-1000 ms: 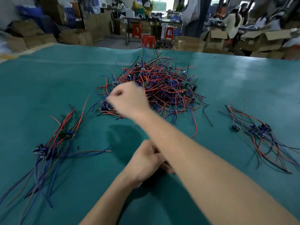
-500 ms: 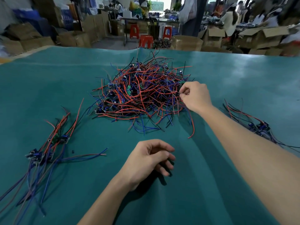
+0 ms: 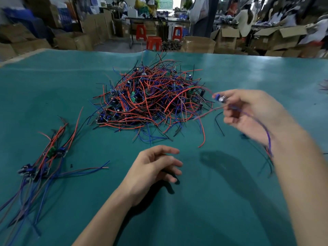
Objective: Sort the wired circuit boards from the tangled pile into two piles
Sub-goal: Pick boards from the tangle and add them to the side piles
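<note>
a: where are the hands?
b: right hand [image 3: 252, 112] pinches one wired board [image 3: 220, 99] beside the tangled pile [image 3: 150, 98]; left hand [image 3: 154, 167] loose, empty, on bare tabletop [image 3: 204, 201] near the sorted pile [image 3: 44, 157].

The tangled pile [image 3: 152, 102] of red, blue and black wires with small boards sits mid-table. A sorted pile [image 3: 40, 162] lies stretched out at the left, well apart from it. One blurred board [image 3: 221, 99], blue wires trailing, is held up just right of the tangle.
</note>
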The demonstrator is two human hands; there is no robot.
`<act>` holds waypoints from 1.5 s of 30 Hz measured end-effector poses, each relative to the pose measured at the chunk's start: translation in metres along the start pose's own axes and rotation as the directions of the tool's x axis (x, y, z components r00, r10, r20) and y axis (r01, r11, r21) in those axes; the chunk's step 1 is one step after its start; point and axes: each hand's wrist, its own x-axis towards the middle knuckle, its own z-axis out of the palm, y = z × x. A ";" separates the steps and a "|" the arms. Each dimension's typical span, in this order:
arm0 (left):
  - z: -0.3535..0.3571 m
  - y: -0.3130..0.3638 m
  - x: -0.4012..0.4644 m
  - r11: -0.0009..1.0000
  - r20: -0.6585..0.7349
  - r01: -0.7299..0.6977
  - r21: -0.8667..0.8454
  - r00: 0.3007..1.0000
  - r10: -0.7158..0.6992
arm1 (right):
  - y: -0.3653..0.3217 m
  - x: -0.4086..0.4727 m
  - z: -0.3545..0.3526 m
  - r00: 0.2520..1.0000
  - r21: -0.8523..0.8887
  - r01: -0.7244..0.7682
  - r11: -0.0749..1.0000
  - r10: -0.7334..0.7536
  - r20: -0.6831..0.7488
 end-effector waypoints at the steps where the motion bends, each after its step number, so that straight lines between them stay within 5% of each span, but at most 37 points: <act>1: 0.001 0.001 0.000 0.999 -0.017 -0.005 -0.038 1.000 0.004 | 0.011 -0.011 0.009 0.999 0.024 -0.027 0.999 0.026 0.032; 7: 0.004 0.005 -0.001 0.990 -0.052 -0.059 -0.126 0.997 0.053 | 0.096 -0.042 0.077 0.996 0.056 -0.089 0.994 0.090 -0.002; 11: 0.005 0.002 -0.002 0.993 -0.106 -0.090 -0.078 0.991 0.082 | 0.111 -0.042 0.080 0.998 -0.214 0.058 0.975 -0.061 -0.007; 13: 0.006 0.001 -0.002 0.995 -0.100 -0.084 -0.058 0.992 0.078 | 0.112 -0.041 0.073 0.991 -0.437 0.127 0.890 -0.132 0.021; 16: 0.006 0.002 -0.003 0.996 -0.071 -0.058 -0.066 0.996 0.054 | 0.111 -0.035 0.064 0.958 -0.541 0.233 0.808 -0.287 -0.016; 23: 0.016 0.003 -0.009 0.974 -0.020 -0.106 0.198 0.994 0.112 | 0.109 -0.035 0.065 0.978 -0.285 0.194 0.939 -0.164 0.126; 26: 0.016 0.004 -0.009 0.978 -0.050 -0.101 0.185 0.992 0.112 | 0.107 -0.033 0.061 0.991 -0.082 0.078 0.994 -0.069 0.112; 30: 0.016 0.003 -0.009 0.990 -0.040 -0.090 0.113 0.995 0.095 | 0.106 -0.033 0.059 0.995 -0.023 0.056 0.998 -0.053 0.088; 38: 0.012 0.001 -0.007 0.990 0.047 -0.053 0.127 0.998 0.047 | 0.104 -0.017 0.046 0.958 -0.056 0.139 0.989 -0.148 -0.244; 45: 0.007 -0.001 -0.008 0.992 0.110 -0.030 0.120 0.994 0.017 | 0.096 -0.007 0.004 0.816 0.401 0.199 0.894 0.076 -0.573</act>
